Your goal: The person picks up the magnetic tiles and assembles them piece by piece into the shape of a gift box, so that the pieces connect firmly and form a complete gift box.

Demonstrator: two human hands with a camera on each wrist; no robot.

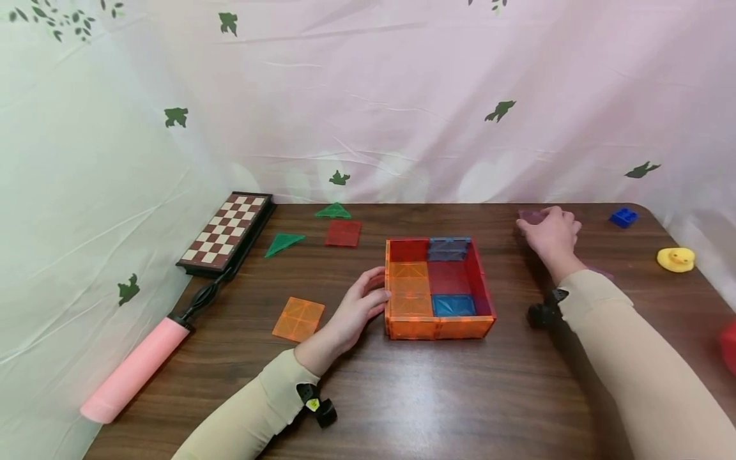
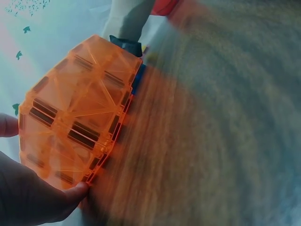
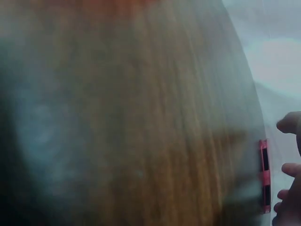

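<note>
An open-topped box of translucent magnetic tiles (image 1: 439, 328) sits mid-table, with orange front and left walls, red on the right, and red and blue-grey at the back. Inside, a blue tile (image 1: 454, 305) lies at the front right, beside orange floor tiles (image 1: 411, 281). My left hand (image 1: 351, 313) touches the box's left wall with thumb and fingers spread; its thumb (image 2: 66, 200) meets a lower corner. Far to the right, my right hand (image 1: 553, 236) reaches over a purple tile (image 1: 530, 216). In the right wrist view, its fingers (image 3: 290, 169) look apart from a pinkish tile edge (image 3: 265, 176).
Left of the box lie an orange square tile (image 1: 298, 319), a red square (image 1: 343, 233) and green triangles (image 1: 284, 243). A chessboard (image 1: 227, 230) and pink pump (image 1: 135, 369) line the left edge. A blue block (image 1: 623, 217) and yellow duck (image 1: 675, 259) sit at the right.
</note>
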